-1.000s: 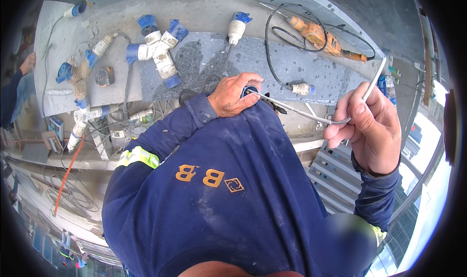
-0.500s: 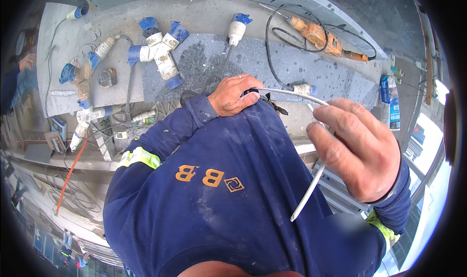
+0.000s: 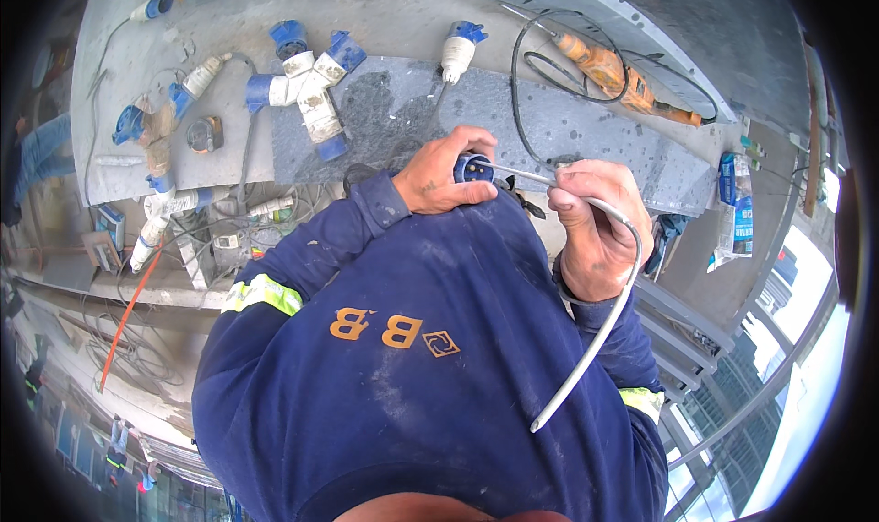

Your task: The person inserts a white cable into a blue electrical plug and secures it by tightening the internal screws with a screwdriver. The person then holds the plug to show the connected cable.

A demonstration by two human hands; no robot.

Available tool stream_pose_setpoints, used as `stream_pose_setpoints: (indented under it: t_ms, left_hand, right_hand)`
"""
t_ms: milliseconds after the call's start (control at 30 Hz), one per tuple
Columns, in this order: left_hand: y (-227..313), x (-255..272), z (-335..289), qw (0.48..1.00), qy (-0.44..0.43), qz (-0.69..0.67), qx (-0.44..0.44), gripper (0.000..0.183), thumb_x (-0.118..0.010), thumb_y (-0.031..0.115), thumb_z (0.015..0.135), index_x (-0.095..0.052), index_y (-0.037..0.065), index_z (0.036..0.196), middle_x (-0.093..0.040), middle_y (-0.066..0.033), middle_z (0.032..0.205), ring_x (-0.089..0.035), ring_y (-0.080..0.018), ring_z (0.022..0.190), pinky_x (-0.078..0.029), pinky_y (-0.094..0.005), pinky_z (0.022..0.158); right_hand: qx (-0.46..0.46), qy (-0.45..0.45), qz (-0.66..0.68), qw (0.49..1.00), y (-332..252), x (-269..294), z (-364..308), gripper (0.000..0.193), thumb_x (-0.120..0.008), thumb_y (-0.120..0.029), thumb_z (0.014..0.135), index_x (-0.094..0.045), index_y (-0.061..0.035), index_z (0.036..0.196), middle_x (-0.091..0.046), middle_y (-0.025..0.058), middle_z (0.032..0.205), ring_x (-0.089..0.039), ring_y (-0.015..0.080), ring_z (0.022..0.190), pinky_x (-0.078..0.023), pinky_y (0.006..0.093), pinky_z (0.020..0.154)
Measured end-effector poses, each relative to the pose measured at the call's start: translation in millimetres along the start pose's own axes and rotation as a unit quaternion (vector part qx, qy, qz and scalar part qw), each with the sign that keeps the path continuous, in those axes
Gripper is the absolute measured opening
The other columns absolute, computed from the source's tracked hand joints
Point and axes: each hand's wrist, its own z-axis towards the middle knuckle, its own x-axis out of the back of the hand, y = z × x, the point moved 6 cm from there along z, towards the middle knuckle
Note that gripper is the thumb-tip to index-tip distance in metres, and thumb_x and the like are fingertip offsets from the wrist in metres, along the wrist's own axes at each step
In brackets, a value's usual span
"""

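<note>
My left hand (image 3: 449,176) is wrapped round a blue round plug (image 3: 472,169), whose pin face is turned to the right, with dark openings and pins showing. Between thumb and fingers, my right hand (image 3: 602,229) pinches a whitish flexible cable (image 3: 597,346). One stretch of that cable runs from my right fingertips to the plug's face; whether it enters the plug or only crosses it, I cannot tell. Its other part curves down over my right wrist, and its cut end hangs loose in front of my dark blue top. Both hands are close to the work surface's near edge.
Across the dusty surface lie a white-and-blue multi-way connector (image 3: 316,87), a white-and-blue socket (image 3: 458,53), a tape measure (image 3: 204,135) and an orange power tool (image 3: 609,71) with a looped black cord. A blue-white bag (image 3: 734,197) stands at right; tangled cables lie lower left.
My right hand has moved left and away from me, nearer the plug, sliding or carrying the cable. My left fingers have shifted, exposing the plug's face. The cable's loose end hangs slightly lower.
</note>
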Motion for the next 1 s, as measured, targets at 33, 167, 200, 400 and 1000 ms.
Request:
stream_pose_setpoints:
  t_ms: [33, 167, 200, 400, 1000]
  left_hand:
    - [-1, 1, 0, 1.0, -0.004, 0.011, 0.002, 0.057, -0.082, 0.045, 0.084, -0.059, 0.002, 0.115, -0.069, -0.0118, 0.098, -0.068, -0.0263, 0.093, -0.053, -0.0386, 0.083]
    - [-5, 3, -1, 0.997, -0.035, 0.038, 0.058, 0.074, -0.089, 0.053, 0.073, -0.058, 0.002, 0.117, -0.069, -0.0129, 0.098, -0.069, -0.026, 0.093, -0.053, -0.038, 0.083]
    - [-7, 3, -2, 0.995, -0.045, 0.041, 0.085, 0.075, -0.089, 0.053, 0.072, -0.058, 0.002, 0.117, -0.069, -0.0133, 0.098, -0.069, -0.0264, 0.093, -0.054, -0.038, 0.083]
    - [-7, 4, -1, 0.995, -0.024, 0.051, 0.078, 0.077, -0.09, 0.054, 0.07, -0.058, 0.001, 0.116, -0.069, -0.014, 0.098, -0.069, -0.0264, 0.092, -0.053, -0.0373, 0.082]
    - [-13, 2, -4, 0.996, 0.019, 0.074, 0.046, 0.082, -0.092, 0.054, 0.066, -0.056, 0.0, 0.115, -0.067, -0.0164, 0.101, -0.068, -0.0289, 0.094, -0.053, -0.0395, 0.083]
  right_hand:
    - [-0.003, 0.019, 0.001, 1.0, 2, -2, -2, 0.02, -0.082, 0.003, 0.078, -0.072, -0.0016, 0.096, -0.071, 0.0121, 0.092, -0.069, 0.0218, 0.084, -0.053, 0.0313, 0.071]
    - [-0.012, 0.036, 0.005, 0.999, 10, -8, -3, 0.021, -0.082, 0.003, 0.078, -0.073, -0.0021, 0.097, -0.07, 0.0113, 0.093, -0.068, 0.0208, 0.083, -0.053, 0.0308, 0.072]
    - [-0.003, 0.039, 0.006, 0.999, 14, -9, -3, 0.021, -0.082, 0.002, 0.079, -0.073, -0.0018, 0.097, -0.07, 0.0113, 0.094, -0.068, 0.0204, 0.083, -0.053, 0.0304, 0.072]
    - [0.002, 0.047, 0.027, 0.999, 19, -11, 4, 0.019, -0.082, 0.002, 0.079, -0.073, -0.0009, 0.095, -0.069, 0.0109, 0.092, -0.068, 0.0201, 0.079, -0.053, 0.0301, 0.07]
    - [-0.026, -0.035, 0.128, 0.991, 50, -27, -4, 0.018, -0.062, 0.007, 0.096, -0.06, 0.0019, 0.113, -0.073, 0.0156, 0.101, -0.071, 0.0203, 0.096, -0.056, 0.03, 0.085]
